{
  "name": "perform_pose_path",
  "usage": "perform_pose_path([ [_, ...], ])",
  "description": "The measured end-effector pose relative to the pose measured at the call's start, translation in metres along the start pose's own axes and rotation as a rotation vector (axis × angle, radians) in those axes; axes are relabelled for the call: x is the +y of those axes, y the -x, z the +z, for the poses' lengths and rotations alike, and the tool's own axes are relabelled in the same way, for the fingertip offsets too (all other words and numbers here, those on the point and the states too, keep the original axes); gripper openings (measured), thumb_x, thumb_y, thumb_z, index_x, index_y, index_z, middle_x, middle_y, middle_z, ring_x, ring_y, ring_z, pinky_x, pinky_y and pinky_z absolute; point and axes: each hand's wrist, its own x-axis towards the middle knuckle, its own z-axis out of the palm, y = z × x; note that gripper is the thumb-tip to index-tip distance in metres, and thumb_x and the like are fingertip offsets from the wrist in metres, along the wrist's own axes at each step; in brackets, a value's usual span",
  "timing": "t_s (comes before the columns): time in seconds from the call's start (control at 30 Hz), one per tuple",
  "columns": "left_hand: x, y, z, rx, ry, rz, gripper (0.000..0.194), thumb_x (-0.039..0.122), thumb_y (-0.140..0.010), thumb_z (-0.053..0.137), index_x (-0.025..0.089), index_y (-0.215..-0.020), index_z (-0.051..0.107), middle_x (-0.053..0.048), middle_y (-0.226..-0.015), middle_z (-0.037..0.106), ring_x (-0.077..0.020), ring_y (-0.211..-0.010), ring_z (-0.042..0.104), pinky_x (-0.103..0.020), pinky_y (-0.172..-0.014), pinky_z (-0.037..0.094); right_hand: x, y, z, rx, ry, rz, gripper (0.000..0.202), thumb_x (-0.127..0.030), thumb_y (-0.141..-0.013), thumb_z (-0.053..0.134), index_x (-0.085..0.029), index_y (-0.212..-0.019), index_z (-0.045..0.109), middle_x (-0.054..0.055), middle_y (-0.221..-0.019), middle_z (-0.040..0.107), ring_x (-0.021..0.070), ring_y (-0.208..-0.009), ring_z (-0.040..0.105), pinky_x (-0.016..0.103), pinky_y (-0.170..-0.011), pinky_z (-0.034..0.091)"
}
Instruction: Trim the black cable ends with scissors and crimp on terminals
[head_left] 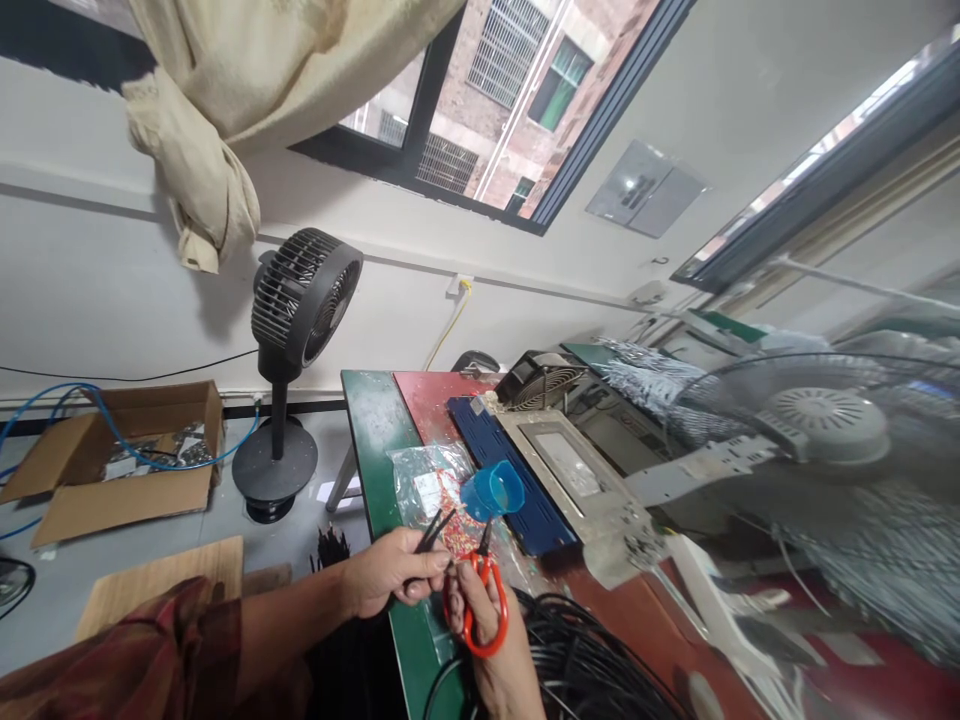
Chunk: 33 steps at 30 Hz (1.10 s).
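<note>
My left hand (401, 575) is closed around black cables (435, 530), whose ends stick up past the fingers. Beside it, almost touching, my right hand (484, 625) has its fingers on a pair of scissors (489, 640) with red-orange handles. The dark blades point up toward a blue plastic cup (493, 492), which lies tilted on the table. Under and around the cup, a clear plastic bag (420, 468) is strewn with small red and yellow bits. A coil of black cable (577, 660) lies by my right wrist.
A benchtop machine with a blue base (510, 480) stands beyond the cup on the green and red table (375, 420). A fan (825, 420) takes up the right side. On the floor at left are a standing fan (300, 300) and an open cardboard box (127, 500).
</note>
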Motion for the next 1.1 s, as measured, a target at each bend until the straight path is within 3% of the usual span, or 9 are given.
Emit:
perform_pose_path([
  [0.33,-0.001,-0.001,0.004,0.179,-0.092,-0.005,0.046,0.046,-0.059,0.073,0.012,-0.085,0.055,0.005,-0.059,0.049,-0.0024,-0.044,0.038,-0.017,-0.040,0.019,-0.002,-0.001,0.000,0.001,-0.034,-0.021,0.046,-0.055,-0.071,0.064,-0.017,-0.049,0.050,-0.004,-0.042,0.045,0.0071,-0.039,0.040,0.019,-0.042,0.027],
  [0.63,-0.002,0.000,0.006,0.226,-0.202,0.037,0.045,0.048,-0.062,0.071,0.012,-0.084,0.055,0.007,-0.052,0.045,-0.0036,-0.045,0.037,-0.017,-0.043,0.023,-0.002,-0.003,0.002,0.089,0.066,0.020,0.046,-0.056,-0.062,0.071,-0.017,-0.048,0.051,-0.003,-0.039,0.046,0.0074,-0.035,0.039,0.020,-0.038,0.027],
  [0.83,0.000,0.000,0.009,0.227,-0.088,0.044,0.046,0.046,-0.059,0.073,0.011,-0.083,0.056,0.005,-0.057,0.048,-0.0039,-0.046,0.039,-0.018,-0.042,0.022,0.002,-0.004,0.001,0.113,0.209,-0.040,0.046,-0.058,-0.061,0.069,-0.017,-0.050,0.053,-0.003,-0.039,0.047,0.0085,-0.036,0.039,0.020,-0.038,0.028],
  [0.97,0.003,0.000,0.009,0.240,0.141,-0.023,0.039,0.034,-0.055,0.079,0.011,-0.077,0.056,0.002,-0.058,0.053,-0.0065,-0.051,0.046,-0.019,-0.049,0.031,0.007,-0.004,-0.005,0.182,0.449,-0.262,0.040,-0.053,-0.068,0.066,-0.016,-0.055,0.060,-0.001,-0.046,0.053,0.0115,-0.042,0.046,0.023,-0.042,0.036],
  [1.03,0.006,0.000,0.007,0.246,0.272,-0.066,0.037,0.030,-0.054,0.080,0.012,-0.076,0.055,0.000,-0.065,0.057,-0.0091,-0.058,0.052,-0.022,-0.059,0.039,0.010,-0.003,-0.009,0.230,0.601,-0.510,0.028,-0.044,-0.071,0.067,-0.017,-0.064,0.065,0.002,-0.056,0.061,0.0142,-0.050,0.053,0.025,-0.051,0.042],
  [1.1,0.008,0.000,0.004,0.227,0.357,-0.089,0.035,0.031,-0.056,0.078,0.011,-0.076,0.056,-0.002,-0.069,0.058,-0.0125,-0.065,0.056,-0.027,-0.066,0.043,0.013,-0.003,-0.011,0.195,0.770,-0.788,0.014,-0.032,-0.074,0.067,-0.018,-0.075,0.069,0.004,-0.064,0.065,0.0158,-0.056,0.057,0.026,-0.058,0.044],
])
